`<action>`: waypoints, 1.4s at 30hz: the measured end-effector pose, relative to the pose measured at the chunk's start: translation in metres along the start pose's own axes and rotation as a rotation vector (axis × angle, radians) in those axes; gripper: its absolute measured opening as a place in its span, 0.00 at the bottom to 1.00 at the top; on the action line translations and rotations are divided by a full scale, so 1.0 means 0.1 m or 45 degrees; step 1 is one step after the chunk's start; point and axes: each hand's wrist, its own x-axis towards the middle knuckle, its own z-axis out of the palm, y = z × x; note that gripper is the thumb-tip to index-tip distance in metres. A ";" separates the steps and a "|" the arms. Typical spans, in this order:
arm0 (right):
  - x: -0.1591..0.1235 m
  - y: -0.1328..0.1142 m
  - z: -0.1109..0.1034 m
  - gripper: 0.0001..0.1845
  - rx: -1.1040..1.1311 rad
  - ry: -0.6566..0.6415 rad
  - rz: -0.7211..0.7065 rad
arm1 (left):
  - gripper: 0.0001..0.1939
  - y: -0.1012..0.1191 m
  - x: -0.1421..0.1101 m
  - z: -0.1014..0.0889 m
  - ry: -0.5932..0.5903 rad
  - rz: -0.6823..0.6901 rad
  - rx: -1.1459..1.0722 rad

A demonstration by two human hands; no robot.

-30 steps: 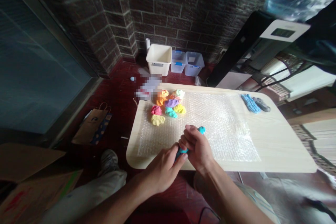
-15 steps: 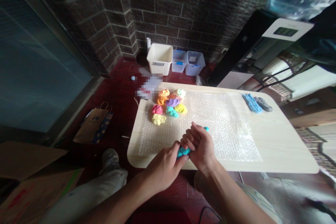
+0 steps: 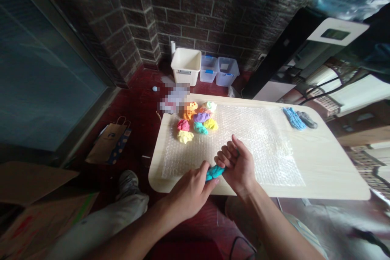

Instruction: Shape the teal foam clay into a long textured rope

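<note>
The view looks from the wearer's head height, forward and steeply down, with the left hand (image 3: 189,191) and the right hand (image 3: 241,167) close beneath it, the table (image 3: 332,158) spread just past them, the floor (image 3: 143,99) around, and the brick wall (image 3: 210,2) farther off across the top.

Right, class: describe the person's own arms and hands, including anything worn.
The left forearm and right forearm are bare in view: no sleeve, watch or bracelet. The left hand and right hand are ungloved, with no rings visible on the fingers.
</note>
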 end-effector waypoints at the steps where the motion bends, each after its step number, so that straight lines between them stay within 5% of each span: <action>1: 0.00 0.01 0.02 0.24 -0.008 -0.002 -0.017 | 0.14 -0.01 0.00 0.01 0.026 0.004 -0.013; 5: -0.02 0.13 0.07 0.20 -0.128 -0.019 -0.043 | 0.19 -0.08 -0.01 0.07 0.154 0.046 -0.059; 9: -0.03 0.19 0.05 0.32 -0.152 0.050 -0.020 | 0.16 -0.07 -0.02 0.08 0.068 -0.003 -0.099; 14: -0.02 0.09 0.03 0.31 -0.092 0.116 -0.039 | 0.13 0.02 0.01 0.01 -0.051 -0.001 -0.239; 18: -0.04 0.13 0.06 0.21 -0.127 0.054 -0.033 | 0.11 0.03 0.04 0.01 -0.001 -0.028 -0.309; 23: -0.06 0.21 0.06 0.31 -0.100 0.113 -0.030 | 0.09 0.05 0.03 0.01 0.038 0.019 -0.268; 27: -0.06 0.15 0.07 0.31 -0.085 0.211 -0.019 | 0.12 0.08 0.02 -0.03 -0.018 -0.046 -0.291; 31: -0.03 0.11 0.08 0.29 -0.078 0.140 -0.045 | 0.17 0.07 0.03 -0.06 -0.027 -0.028 -0.330; 42: -0.07 0.07 0.10 0.32 -0.120 0.222 -0.030 | 0.12 0.10 0.03 -0.03 0.029 0.057 -0.404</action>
